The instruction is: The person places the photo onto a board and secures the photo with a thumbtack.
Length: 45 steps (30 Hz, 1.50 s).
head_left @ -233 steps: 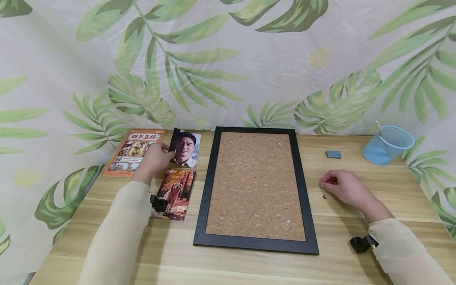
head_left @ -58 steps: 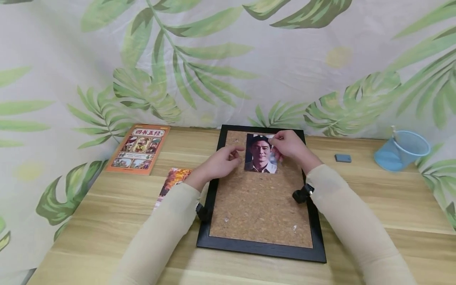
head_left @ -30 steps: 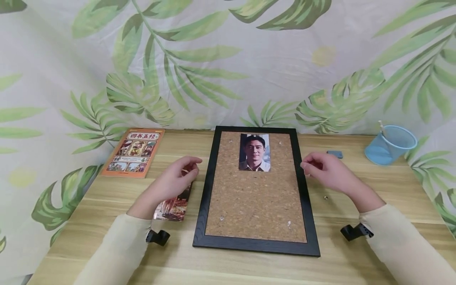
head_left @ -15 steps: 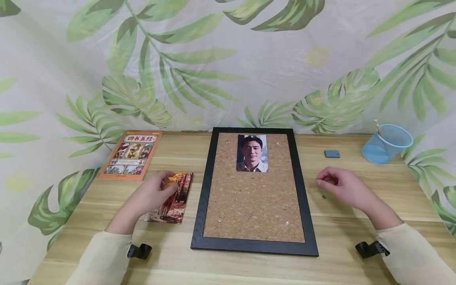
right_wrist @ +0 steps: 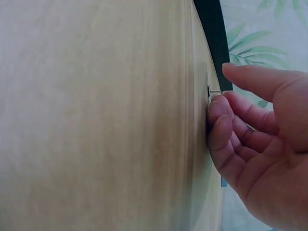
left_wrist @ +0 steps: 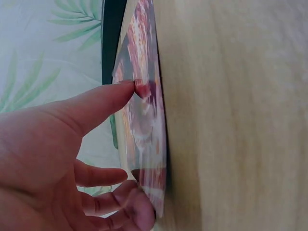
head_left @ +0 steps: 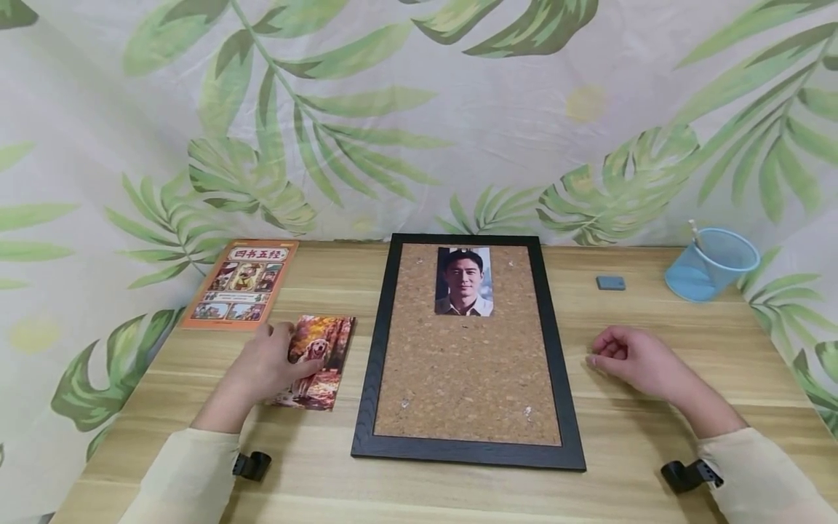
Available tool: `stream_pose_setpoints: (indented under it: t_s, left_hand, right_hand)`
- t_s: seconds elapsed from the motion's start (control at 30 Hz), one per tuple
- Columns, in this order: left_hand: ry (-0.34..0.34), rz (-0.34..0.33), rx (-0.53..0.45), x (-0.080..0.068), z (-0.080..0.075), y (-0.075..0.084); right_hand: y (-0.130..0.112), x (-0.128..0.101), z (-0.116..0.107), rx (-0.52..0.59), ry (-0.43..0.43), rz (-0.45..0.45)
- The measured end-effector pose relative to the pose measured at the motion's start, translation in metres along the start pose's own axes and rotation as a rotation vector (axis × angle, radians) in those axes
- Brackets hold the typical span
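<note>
— On the table [head_left: 458, 495], what's there, biggest first?
— One cork board [head_left: 466, 364] with one portrait photo [head_left: 464, 281] near its far edge; one booklet [head_left: 241, 282] titled 四书五经 at the far left corner.
— Hands?
— Left hand [head_left: 265, 366] pinches the dog photo [head_left: 318, 358] beside the board's left edge; right hand [head_left: 638, 362], curled, fingertips at one pin [right_wrist: 214, 92].

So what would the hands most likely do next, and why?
Probably the left hand lifts the dog photo onto the cork board, below the portrait lying there. Its thumb and fingers are curled round the photo's edge, and the right hand touches a small pin.
</note>
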<state>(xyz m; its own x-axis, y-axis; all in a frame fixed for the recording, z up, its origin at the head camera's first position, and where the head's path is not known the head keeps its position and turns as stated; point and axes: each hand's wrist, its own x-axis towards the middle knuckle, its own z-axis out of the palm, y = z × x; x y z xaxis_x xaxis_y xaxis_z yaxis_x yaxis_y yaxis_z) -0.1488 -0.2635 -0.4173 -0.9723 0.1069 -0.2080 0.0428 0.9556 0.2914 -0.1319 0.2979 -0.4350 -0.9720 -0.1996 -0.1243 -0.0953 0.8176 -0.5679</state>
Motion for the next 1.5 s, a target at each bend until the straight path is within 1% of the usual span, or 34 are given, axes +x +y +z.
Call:
stream_pose_setpoints:
  t_s: [0.07, 0.17, 0.33, 0.47, 0.6, 0.73, 0.83, 1.03, 1.23, 1.4, 1.5]
  left_hand:
    - [-0.001, -0.006, -0.022, 0.000, 0.000, -0.002]
    - [0.009, -0.005, -0.083, 0.002, 0.001, -0.006]
    - [0.050, 0.025, -0.182, 0.002, -0.001, -0.014]
    - [0.050, 0.030, -0.226, 0.001, -0.002, -0.020]
    - [0.048, 0.023, -0.261, -0.001, -0.005, -0.023]
    - [0.040, 0.019, -0.339, -0.003, -0.008, -0.026]
    - [0.056, 0.038, -0.398, -0.005, -0.010, -0.028]
    - [0.128, 0.102, -0.466, -0.011, -0.015, -0.030]
    - [0.166, 0.144, -0.522, -0.013, -0.015, -0.030]
    - [0.141, 0.176, -0.603, -0.014, -0.013, -0.024]
    - [0.115, 0.207, -0.630, -0.014, -0.012, -0.018]
  right_hand:
    - [0.000, 0.001, 0.001, -0.005, 0.002, 0.002]
    - [-0.001, 0.001, 0.001, -0.014, 0.004, -0.001]
    - [-0.002, 0.000, 0.001, -0.027, 0.013, -0.003]
    - [-0.004, 0.000, 0.001, -0.042, 0.018, 0.010]
    - [-0.006, -0.001, 0.000, -0.060, 0.010, 0.028]
    - [-0.007, -0.002, -0.002, -0.068, -0.003, 0.038]
    - [-0.007, -0.002, -0.003, -0.069, -0.004, 0.031]
    - [-0.004, -0.003, -0.001, -0.083, 0.001, 0.014]
    - [-0.006, -0.006, -0.002, -0.070, 0.021, 0.009]
    - [-0.009, -0.007, -0.004, -0.054, 0.049, -0.010]
    - [-0.011, -0.008, -0.004, -0.045, 0.070, -0.027]
